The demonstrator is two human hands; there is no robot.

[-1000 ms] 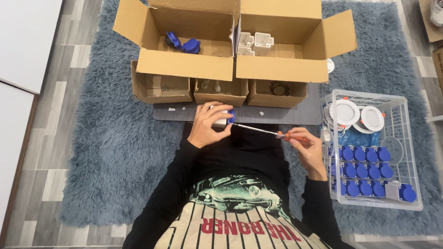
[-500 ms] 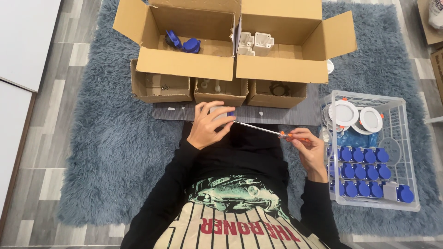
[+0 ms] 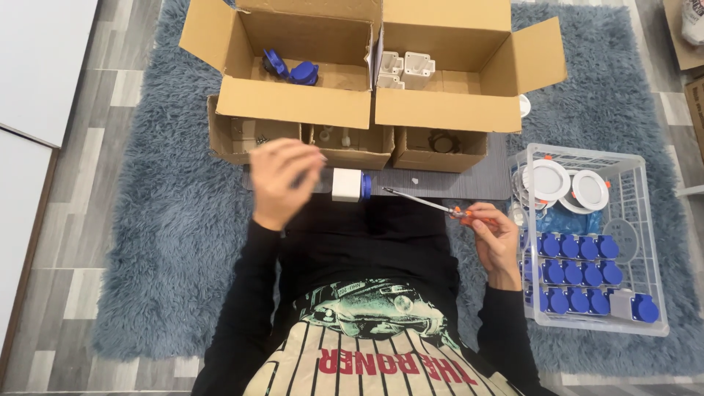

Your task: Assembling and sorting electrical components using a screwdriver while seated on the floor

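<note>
Released since the earlier frame, the white boxy socket (image 3: 346, 184) with a blue cap is seen lying on the dark ribbed mat (image 3: 455, 183), just beside the left hand (image 3: 282, 180), which is blurred with fingers loosely curled and empty. A thin metal screwdriver (image 3: 422, 200) with orange handle is pinched in the right hand (image 3: 493, 233). Cardboard boxes (image 3: 293, 110) are set behind, a wire basket (image 3: 645, 220) at right.
</note>
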